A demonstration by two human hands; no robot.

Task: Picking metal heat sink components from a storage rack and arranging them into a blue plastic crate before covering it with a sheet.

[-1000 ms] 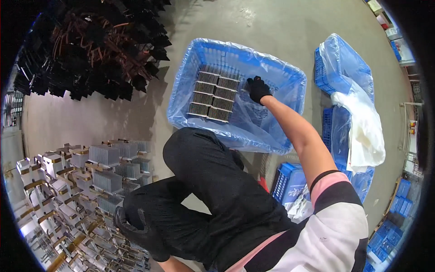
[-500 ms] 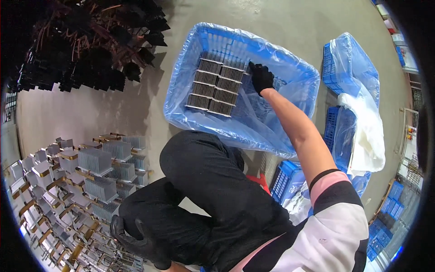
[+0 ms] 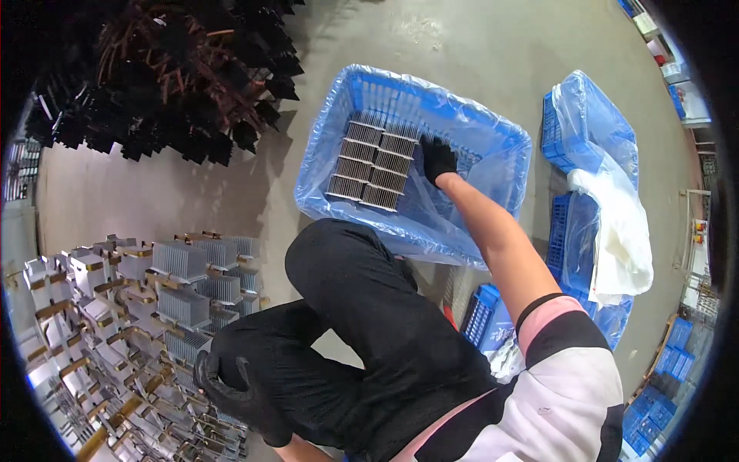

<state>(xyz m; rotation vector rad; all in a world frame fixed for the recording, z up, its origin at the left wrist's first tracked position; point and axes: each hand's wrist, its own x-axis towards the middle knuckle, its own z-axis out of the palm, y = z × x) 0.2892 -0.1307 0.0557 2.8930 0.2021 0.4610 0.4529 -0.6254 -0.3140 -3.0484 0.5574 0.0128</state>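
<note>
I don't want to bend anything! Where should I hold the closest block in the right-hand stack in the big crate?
Probably by the pale strip along its near edge, coming from the near right corner: the strip looks solid, while its fins look thin. Neighbouring blocks crowd its left and far sides.

A smooth grey-beige floor [image 3: 485, 46] spreads through the scene, with a bright patch of reflected light [image 3: 419, 35] at the far side and a soft shadow [image 3: 279, 158] toward the left. A pale panel [image 3: 18, 235] stands at the left edge. Along the right edge run assorted boxes [image 3: 674, 73] at the far end, a thin pale metal frame [image 3: 697, 191], and blue crates [image 3: 648, 416] at the near end.
</note>
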